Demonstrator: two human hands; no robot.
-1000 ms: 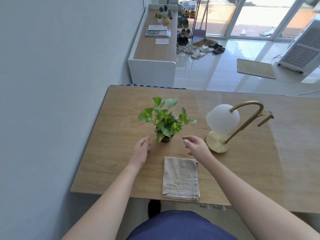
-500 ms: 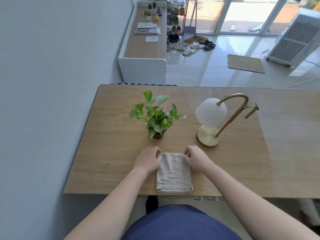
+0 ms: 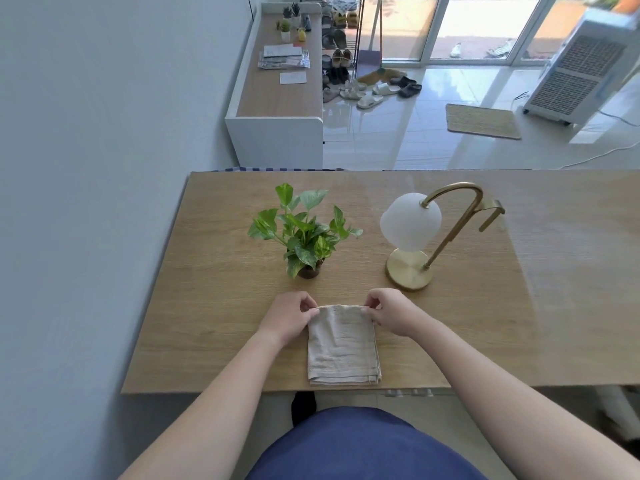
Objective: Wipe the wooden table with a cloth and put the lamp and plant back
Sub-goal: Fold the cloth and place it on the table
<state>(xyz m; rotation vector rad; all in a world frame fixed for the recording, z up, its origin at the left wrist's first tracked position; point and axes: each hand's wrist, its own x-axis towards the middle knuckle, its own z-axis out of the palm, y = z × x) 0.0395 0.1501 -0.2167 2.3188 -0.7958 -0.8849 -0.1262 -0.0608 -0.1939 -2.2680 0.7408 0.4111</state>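
A folded beige cloth point(image 3: 343, 344) lies on the wooden table point(image 3: 214, 306) near its front edge. My left hand point(image 3: 289, 315) pinches the cloth's far left corner and my right hand point(image 3: 391, 311) pinches its far right corner; the far edge is slightly lifted. Just beyond the hands stands a small green potted plant point(image 3: 304, 233). To its right is a brass lamp point(image 3: 433, 233) with a white globe shade and a round base.
A grey wall runs along the table's left side. Beyond the table stand a white low cabinet point(image 3: 280, 98) with papers and small pots, shoes on the tiled floor, a doormat point(image 3: 481, 121) and a white air cooler point(image 3: 581, 71).
Both hands came back from beside the plant to the cloth's far corners and now pinch them, raising that edge a little. The camera view shifted slightly.
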